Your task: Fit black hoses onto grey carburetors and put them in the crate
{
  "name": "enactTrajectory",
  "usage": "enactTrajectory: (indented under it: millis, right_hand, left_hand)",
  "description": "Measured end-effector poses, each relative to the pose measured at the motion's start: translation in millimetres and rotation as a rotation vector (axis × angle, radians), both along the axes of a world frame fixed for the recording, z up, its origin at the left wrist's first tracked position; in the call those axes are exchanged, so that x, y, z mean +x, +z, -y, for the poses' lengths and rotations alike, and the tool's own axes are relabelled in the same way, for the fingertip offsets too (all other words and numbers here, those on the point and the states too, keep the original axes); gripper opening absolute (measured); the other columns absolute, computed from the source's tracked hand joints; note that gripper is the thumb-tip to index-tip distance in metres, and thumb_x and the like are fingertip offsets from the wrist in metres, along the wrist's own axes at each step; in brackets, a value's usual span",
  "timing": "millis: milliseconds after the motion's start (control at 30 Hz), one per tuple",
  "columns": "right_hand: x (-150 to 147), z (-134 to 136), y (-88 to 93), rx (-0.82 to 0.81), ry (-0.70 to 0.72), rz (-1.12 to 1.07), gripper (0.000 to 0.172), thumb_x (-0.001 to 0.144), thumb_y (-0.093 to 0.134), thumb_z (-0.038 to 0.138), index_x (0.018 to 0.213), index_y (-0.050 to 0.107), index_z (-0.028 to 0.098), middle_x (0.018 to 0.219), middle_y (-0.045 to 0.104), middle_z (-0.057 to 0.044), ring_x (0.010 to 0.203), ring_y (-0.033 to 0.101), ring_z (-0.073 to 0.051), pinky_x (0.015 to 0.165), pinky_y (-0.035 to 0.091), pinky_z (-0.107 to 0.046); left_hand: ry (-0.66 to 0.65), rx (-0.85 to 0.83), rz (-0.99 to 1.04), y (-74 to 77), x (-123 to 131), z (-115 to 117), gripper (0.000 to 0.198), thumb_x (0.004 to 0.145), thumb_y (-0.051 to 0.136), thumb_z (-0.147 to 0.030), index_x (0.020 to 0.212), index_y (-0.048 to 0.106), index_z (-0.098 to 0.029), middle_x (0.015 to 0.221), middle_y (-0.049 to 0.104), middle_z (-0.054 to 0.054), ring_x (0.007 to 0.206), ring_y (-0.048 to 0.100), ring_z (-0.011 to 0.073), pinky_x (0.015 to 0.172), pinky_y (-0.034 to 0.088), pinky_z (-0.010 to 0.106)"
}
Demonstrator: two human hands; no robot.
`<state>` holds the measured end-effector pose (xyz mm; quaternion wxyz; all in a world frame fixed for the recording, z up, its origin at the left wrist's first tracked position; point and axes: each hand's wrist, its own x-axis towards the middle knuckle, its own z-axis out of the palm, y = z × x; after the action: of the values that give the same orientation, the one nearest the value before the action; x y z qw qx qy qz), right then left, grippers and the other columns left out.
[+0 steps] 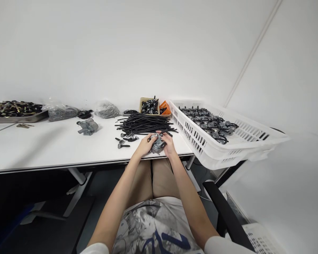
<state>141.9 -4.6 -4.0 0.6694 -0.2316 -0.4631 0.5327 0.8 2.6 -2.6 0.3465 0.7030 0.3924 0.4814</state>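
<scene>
Between my two hands, at the table's front edge, is a grey metal carburetor (157,145) with black parts on top. My left hand (143,146) grips its left side, with the fingertips near a small black piece. The fingers of my right hand (169,144) are curled round the right side and top. Just behind my hands lies a pile of black rubber hoses (145,123). Left of my left hand are several small grey caps with black hose ends (122,144). Another carburetor (88,126) rests farther left on the table.
A white plastic basket (201,146) at the right holds several carburetors with hoses. At the back stand a beige bin (141,106) and an orange bin (164,104). Plastic bags (106,109) and a metal tray (39,116) of parts lie left. A chair armrest (225,211) is at right.
</scene>
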Motion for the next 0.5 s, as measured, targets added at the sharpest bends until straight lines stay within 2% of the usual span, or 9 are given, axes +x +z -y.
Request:
enactTrajectory:
  millis: [267, 500]
  right_hand:
    - [-1.5, -6.0, -4.2, -0.031, -0.031, -0.046, 0.023, 0.061, 0.082, 0.033, 0.077, 0.069, 0.022, 0.084, 0.073, 0.000, 0.079, 0.065, -0.017, 0.079, 0.050, -0.029]
    - [-0.1, -1.0, -0.1, -0.003, 0.007, -0.005, 0.022, 0.065, 0.077, 0.036, 0.080, 0.072, 0.021, 0.093, 0.074, -0.003, 0.086, 0.066, -0.020, 0.082, 0.050, -0.030]
  left_hand:
    - [-0.006, -0.002, 0.031, -0.1, 0.1, 0.0, 0.044, 0.089, 0.050, -0.056, 0.101, 0.067, -0.017, 0.104, 0.071, 0.008, 0.100, 0.062, 0.0229, 0.091, 0.045, 0.032]
    - [-0.016, -0.013, 0.034, 0.0, 0.0, 0.2, 0.046, 0.088, 0.051, -0.057, 0.106, 0.066, -0.017, 0.107, 0.070, 0.008, 0.101, 0.062, 0.0228, 0.091, 0.045, 0.032]
